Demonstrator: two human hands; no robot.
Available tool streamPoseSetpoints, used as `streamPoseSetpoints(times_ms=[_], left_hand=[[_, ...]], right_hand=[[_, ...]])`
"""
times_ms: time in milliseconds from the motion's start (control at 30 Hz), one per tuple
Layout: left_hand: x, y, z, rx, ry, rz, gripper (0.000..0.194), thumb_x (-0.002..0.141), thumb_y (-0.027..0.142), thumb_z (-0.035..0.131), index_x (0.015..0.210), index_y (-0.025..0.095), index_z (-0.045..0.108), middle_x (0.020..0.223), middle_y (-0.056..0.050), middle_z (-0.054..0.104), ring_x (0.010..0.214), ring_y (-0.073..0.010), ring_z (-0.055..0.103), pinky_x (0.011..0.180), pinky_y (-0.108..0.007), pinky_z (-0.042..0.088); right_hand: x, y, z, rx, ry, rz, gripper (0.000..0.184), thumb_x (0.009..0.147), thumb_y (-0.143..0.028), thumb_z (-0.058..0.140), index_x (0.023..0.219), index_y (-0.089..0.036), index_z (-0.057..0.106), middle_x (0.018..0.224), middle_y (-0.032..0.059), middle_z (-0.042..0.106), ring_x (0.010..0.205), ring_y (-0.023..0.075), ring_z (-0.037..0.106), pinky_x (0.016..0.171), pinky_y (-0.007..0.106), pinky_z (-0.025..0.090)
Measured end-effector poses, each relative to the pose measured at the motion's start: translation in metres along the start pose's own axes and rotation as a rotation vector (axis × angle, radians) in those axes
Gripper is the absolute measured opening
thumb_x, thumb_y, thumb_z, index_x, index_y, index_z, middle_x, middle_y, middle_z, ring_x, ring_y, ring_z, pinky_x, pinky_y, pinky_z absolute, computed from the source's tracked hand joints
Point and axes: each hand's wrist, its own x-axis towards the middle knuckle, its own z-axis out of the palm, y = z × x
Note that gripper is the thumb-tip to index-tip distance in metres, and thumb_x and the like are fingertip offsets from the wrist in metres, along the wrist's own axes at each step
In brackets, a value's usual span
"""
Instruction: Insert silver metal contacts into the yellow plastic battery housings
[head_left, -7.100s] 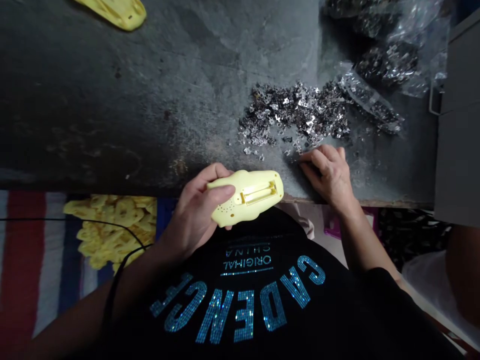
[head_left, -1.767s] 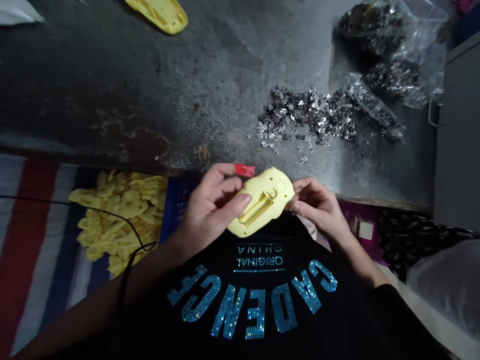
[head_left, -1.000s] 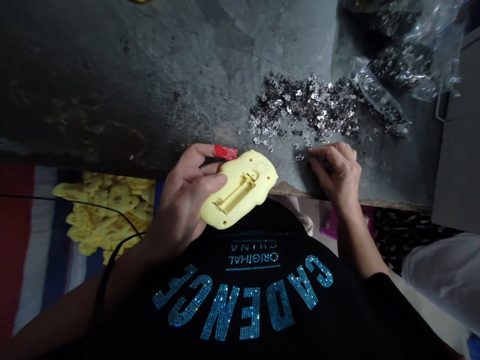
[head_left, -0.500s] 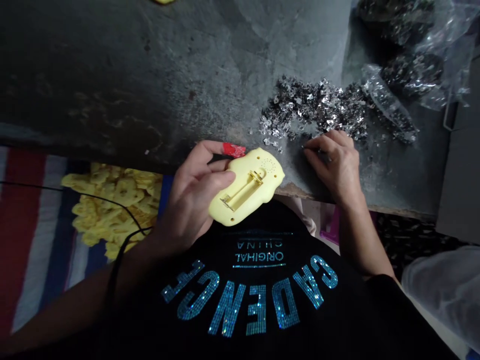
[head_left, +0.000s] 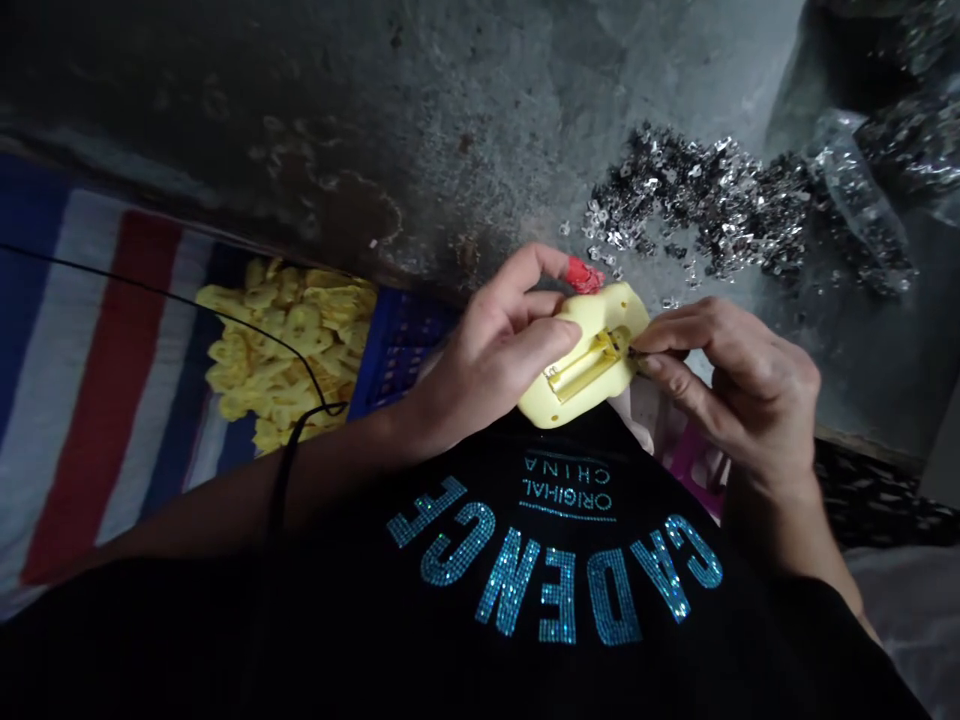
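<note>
My left hand (head_left: 487,350) is shut around a pale yellow plastic casing (head_left: 611,315), with its open battery compartment (head_left: 589,365) facing up. A red wrap (head_left: 583,275) covers one fingertip of that hand. My right hand (head_left: 727,380) pinches a small metal clip (head_left: 634,352) between finger and thumb, right at the end of the compartment. The fingers partly hide the clip and the casing's edges. Just beyond both hands lies a heap of similar silvery metal clips (head_left: 697,200) on the bench.
The heap and a clear plastic bag of clips (head_left: 847,175) lie on a worn grey concrete bench (head_left: 375,120). Past its near edge, a pile of yellow plastic parts (head_left: 285,350) sits beside a blue crate (head_left: 397,345) on striped cloth (head_left: 97,370). A black cable (head_left: 225,310) crosses.
My right hand has left the clip heap and come to the casing, pinching a clip at the compartment. The casing has turned slightly, and the whole view has shifted as my head moved.
</note>
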Motion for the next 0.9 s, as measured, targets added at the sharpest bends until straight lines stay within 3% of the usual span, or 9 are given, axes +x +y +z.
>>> streamPoseSetpoints(times_ms=[167,333,467,633,900], left_hand=[[-0.004,-0.002,0.004,0.008,0.015,0.021,0.031,0.09,0.027,0.074,0.12,0.025,0.066,0.095,0.001,0.079,0.082,-0.0225,0.08,0.068,-0.033,0.064],[-0.007,-0.003,0.005,0.011,0.003,0.04,0.031,0.09,0.024,0.073,0.12,0.024,0.065,0.096,0.001,0.08,0.077,-0.0205,0.079,0.064,-0.03,0.061],[-0.01,-0.001,0.008,0.007,-0.023,0.04,0.031,0.089,0.024,0.073,0.119,0.024,0.064,0.091,0.002,0.08,0.073,-0.0183,0.076,0.061,-0.028,0.059],[-0.01,-0.001,0.011,0.021,-0.025,0.03,0.032,0.086,0.025,0.074,0.117,0.024,0.064,0.088,0.004,0.078,0.069,-0.0167,0.073,0.058,-0.027,0.057],[-0.009,0.0,0.013,0.001,-0.013,0.007,0.03,0.087,0.026,0.072,0.116,0.023,0.065,0.084,0.003,0.073,0.069,-0.0186,0.073,0.059,-0.028,0.054]], right_hand=[[-0.003,-0.014,-0.007,0.011,-0.001,0.082,0.019,0.103,-0.023,0.081,0.116,-0.036,0.083,0.102,0.0005,0.085,0.091,0.0235,0.081,0.081,0.04,0.066],[-0.011,-0.013,-0.004,0.119,0.02,0.155,0.013,0.102,-0.028,0.083,0.113,-0.035,0.083,0.102,0.001,0.084,0.091,0.0244,0.079,0.083,0.043,0.064],[-0.01,-0.01,-0.005,0.106,0.003,0.098,0.014,0.102,-0.025,0.082,0.111,-0.036,0.082,0.1,-0.0001,0.083,0.09,0.0238,0.077,0.082,0.044,0.064],[-0.005,-0.016,-0.01,-0.086,-0.073,-0.014,0.019,0.103,-0.021,0.079,0.115,-0.036,0.082,0.101,0.0011,0.083,0.091,0.0232,0.078,0.083,0.041,0.065],[0.0,-0.024,-0.016,-0.296,-0.178,-0.053,0.018,0.107,-0.026,0.074,0.119,-0.036,0.081,0.106,0.004,0.081,0.094,0.0248,0.075,0.086,0.042,0.066]])
